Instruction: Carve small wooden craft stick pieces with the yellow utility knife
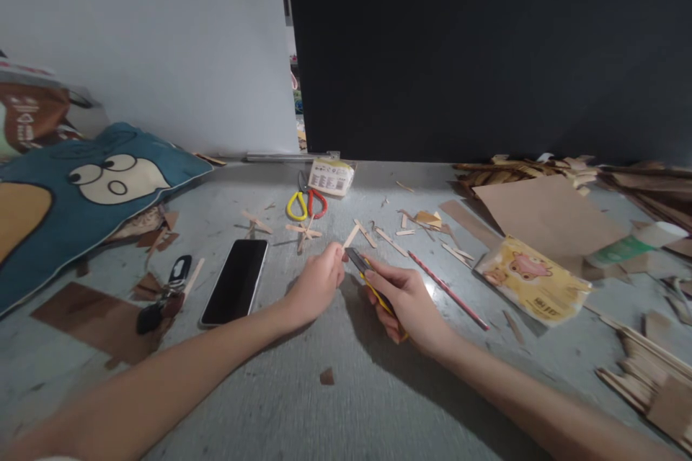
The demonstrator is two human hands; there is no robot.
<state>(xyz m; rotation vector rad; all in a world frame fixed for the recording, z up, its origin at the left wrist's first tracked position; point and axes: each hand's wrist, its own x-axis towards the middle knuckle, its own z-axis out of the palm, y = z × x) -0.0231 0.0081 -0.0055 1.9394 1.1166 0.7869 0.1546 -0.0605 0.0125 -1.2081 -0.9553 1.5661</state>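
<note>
My left hand is closed in a pinch on a flat wooden craft stick, whose pale end sticks out beyond the fingers. Wrapped in my right hand is a yellow and black utility knife. Its tip lies close by the stick and my left fingertips; whether the blade touches the wood I cannot tell. Just beyond the hands lie more craft sticks and crossed stick pieces. A red patterned pencil rests to the right of my right hand.
Left of my left forearm are a phone, keys and a blue cushion. Scissors and a white packet lie at the back. To the right are a yellow tissue pack, cardboard and a green-white tube.
</note>
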